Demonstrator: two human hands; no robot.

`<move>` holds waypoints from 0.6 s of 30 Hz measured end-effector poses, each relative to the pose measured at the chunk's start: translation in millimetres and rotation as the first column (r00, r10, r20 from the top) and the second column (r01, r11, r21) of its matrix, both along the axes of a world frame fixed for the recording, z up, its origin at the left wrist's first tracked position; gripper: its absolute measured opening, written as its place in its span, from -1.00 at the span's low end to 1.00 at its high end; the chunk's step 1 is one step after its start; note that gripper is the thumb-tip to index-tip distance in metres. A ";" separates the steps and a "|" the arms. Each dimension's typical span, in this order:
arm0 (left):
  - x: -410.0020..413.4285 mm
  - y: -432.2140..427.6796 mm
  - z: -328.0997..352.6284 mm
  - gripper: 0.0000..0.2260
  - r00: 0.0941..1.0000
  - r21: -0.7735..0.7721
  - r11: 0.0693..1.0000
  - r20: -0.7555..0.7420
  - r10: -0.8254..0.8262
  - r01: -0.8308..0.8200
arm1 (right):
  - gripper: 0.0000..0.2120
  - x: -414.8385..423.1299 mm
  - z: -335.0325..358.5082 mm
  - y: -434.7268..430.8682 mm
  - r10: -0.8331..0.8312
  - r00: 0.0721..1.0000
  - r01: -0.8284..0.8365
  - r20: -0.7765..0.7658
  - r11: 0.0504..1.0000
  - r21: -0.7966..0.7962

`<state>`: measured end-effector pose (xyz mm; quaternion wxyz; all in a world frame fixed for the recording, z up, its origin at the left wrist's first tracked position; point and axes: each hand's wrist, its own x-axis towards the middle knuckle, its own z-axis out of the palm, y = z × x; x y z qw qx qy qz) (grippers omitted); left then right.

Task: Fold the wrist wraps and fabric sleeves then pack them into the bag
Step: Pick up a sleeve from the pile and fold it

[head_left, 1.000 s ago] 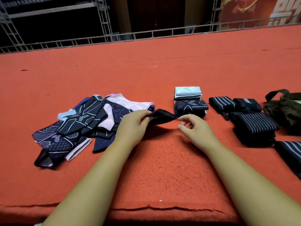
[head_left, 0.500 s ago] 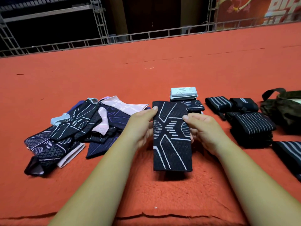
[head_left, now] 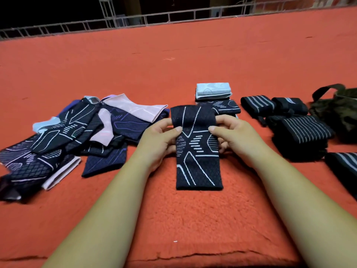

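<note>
A black fabric sleeve [head_left: 198, 167] with white line pattern lies lengthwise on the red carpet in front of me. My left hand [head_left: 161, 137] grips its left edge and my right hand [head_left: 230, 135] grips its right edge, thumbs on top near the middle. Its far end curls up over my fingers. To the left lies a loose pile of unfolded sleeves [head_left: 77, 136], black, navy, pink and light blue. Behind the held sleeve stands a small stack of folded sleeves [head_left: 213, 90]. Rolled black striped wrist wraps [head_left: 297, 130] sit at the right, beside a camouflage bag [head_left: 340, 111].
The red carpet [head_left: 193, 219] ends in a front edge just below my forearms. A metal truss rail [head_left: 173, 16] runs along the far side. Another striped wrap [head_left: 343, 169] lies at the right border.
I took a black sleeve from the pile with my left hand, spread it out between both hands, and lowered it flat onto the carpet, its far end now bending toward me.
</note>
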<state>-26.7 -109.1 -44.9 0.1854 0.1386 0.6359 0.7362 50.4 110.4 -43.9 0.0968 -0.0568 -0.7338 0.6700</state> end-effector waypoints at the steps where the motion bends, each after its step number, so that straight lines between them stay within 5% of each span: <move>1: -1.8 -0.8 -1.1 -0.77 1.000 -0.003 1.000 -0.011 0.006 -0.006 | -0.83 -0.1 -0.5 0.0 0.006 1.000 -0.006 -0.006 1.000 -0.024; 11: 1.7 -2.1 4.6 -0.60 0.999 -0.025 1.000 0.031 0.013 -0.012 | -0.57 1.3 2.1 1.2 0.056 0.997 -0.046 0.055 0.983 -0.176; 15: 6.1 -0.6 6.2 -0.67 1.000 0.036 0.999 0.028 0.005 -0.006 | -0.74 4.2 0.6 4.7 0.135 0.990 -0.123 0.045 0.970 -0.208; 18: 8.0 0.1 3.7 -0.76 1.000 0.082 0.996 0.021 -0.020 0.018 | -0.79 9.8 -0.2 4.6 0.172 0.984 -0.169 0.054 0.985 -0.045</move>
